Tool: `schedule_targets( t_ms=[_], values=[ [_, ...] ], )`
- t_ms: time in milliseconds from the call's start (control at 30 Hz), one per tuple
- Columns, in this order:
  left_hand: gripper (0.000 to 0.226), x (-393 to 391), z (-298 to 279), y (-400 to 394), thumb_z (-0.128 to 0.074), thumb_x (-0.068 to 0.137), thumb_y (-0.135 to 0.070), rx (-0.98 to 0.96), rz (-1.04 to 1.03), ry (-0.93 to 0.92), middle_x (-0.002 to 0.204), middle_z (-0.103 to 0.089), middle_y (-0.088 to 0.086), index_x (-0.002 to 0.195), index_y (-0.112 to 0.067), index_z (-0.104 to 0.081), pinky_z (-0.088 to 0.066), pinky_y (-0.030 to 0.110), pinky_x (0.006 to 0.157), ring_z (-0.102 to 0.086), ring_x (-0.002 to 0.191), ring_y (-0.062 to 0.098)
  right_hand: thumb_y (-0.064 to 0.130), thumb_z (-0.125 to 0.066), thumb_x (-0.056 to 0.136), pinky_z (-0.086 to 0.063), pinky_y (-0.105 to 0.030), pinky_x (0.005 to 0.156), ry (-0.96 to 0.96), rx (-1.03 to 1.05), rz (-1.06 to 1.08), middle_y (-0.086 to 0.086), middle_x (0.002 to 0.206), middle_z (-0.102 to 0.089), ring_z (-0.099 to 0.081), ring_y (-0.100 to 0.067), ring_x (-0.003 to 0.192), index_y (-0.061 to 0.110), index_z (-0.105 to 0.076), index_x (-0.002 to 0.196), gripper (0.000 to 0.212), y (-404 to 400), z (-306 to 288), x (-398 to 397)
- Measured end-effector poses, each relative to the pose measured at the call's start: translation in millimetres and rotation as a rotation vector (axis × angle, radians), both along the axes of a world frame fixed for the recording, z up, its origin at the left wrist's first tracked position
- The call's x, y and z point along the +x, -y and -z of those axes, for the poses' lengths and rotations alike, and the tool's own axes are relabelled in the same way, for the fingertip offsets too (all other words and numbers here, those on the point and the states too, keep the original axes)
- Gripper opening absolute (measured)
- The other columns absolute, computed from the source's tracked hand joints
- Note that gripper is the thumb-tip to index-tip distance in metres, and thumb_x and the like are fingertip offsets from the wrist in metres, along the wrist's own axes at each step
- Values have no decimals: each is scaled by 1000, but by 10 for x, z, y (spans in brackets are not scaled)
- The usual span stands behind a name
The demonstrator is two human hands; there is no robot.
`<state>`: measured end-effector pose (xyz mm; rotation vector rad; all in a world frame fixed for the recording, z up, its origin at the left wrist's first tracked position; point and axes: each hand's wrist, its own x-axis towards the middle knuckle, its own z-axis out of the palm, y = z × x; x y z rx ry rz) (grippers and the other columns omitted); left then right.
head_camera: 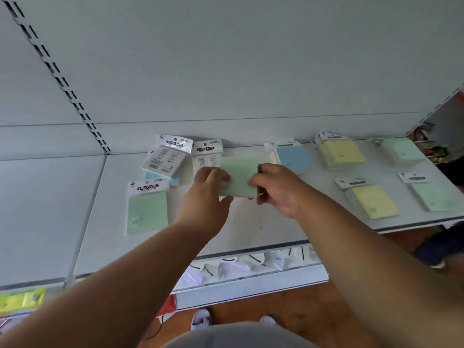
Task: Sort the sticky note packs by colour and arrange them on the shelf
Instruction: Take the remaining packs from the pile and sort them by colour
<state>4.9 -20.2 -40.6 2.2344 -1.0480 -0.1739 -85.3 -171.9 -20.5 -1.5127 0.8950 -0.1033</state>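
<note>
I hold a green sticky note pack (238, 175) above the middle of the white shelf (251, 222), my left hand (206, 197) pinching its left edge and my right hand (278, 189) its right edge. To the left, another green pack (147, 212) lies flat. Behind it sits a loose heap of packs (167, 159), some face down, with blue ones underneath. On the right lie a blue pack (293, 156), a yellow stack (341, 154), a single yellow pack (374, 200), and two pale green packs (404, 151) (434, 194).
The shelf's back panel rises behind the packs, with a slotted upright (62, 81) at the left. A lower shelf (251, 267) holds small wrapped goods. Yellow items (22, 300) show at the bottom left. My feet stand on the brown floor (301, 312).
</note>
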Motion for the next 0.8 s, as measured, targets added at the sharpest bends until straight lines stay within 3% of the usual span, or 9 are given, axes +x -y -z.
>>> schedule_targets(
  t_ms=[100, 200, 333, 400, 500, 667, 800],
  values=[
    [28, -268, 14, 91, -71, 79, -11, -49, 67, -100, 117, -50, -8, 102, -23, -61, -46, 17, 73, -59, 72, 5, 10, -66, 84, -47, -32, 55, -35, -99, 62, -11, 91, -65, -60, -24, 74, 18, -61, 95, 14, 156, 36, -341],
    [28, -468, 18, 234, -70, 78, -7, -58, 96, -151, 112, -51, -12, 97, -26, -62, -37, 2, 66, -55, 69, -3, 19, -66, 89, -48, -33, 57, -8, -136, 112, -10, 93, -66, -61, -25, 74, 18, -60, 97, 10, 262, 17, -571],
    [30, -804, -33, 476, -70, 74, -2, -134, 131, -147, 114, -53, -9, 94, -23, -65, -39, 1, 67, -57, 66, -1, 23, -67, 88, -56, -41, 67, 23, -269, 147, -7, 95, -70, -68, -33, 83, 23, -62, 96, 10, 464, -41, -910],
    [31, -1021, -43, 624, -70, 73, 0, -170, 154, -139, 118, -51, -8, 95, -22, -67, -39, 0, 69, -57, 66, -1, 24, -69, 85, -59, -47, 80, 30, -340, 178, -4, 97, -70, -68, -28, 91, 26, -62, 97, 14, 610, -90, -1124],
    [31, -1359, -97, 925, -69, 74, 2, -198, 170, -132, 120, -49, -8, 96, -21, -67, -42, 4, 72, -57, 67, -1, 22, -70, 82, -57, -49, 83, 39, -404, 217, -4, 98, -69, -68, -24, 91, 33, -57, 105, 28, 860, -204, -1476],
    [34, -1844, -128, 1411, -71, 73, 2, -223, 191, -125, 117, -54, -6, 99, -21, -67, -40, 0, 71, -58, 67, -1, 22, -69, 84, -57, -42, 77, -9, -523, 206, 1, 96, -70, -68, -20, 87, 29, -52, 113, 34, 1289, -299, -2004],
    [35, -2021, -107, 1487, -73, 75, -3, -133, 155, -151, 120, -53, -9, 102, -24, -67, -38, 1, 71, -59, 69, 0, 23, -70, 83, -51, -31, 73, -65, -617, 155, 10, 91, -62, -62, -15, 82, 20, -57, 109, 29, 1383, -276, -2171]
  ],
)
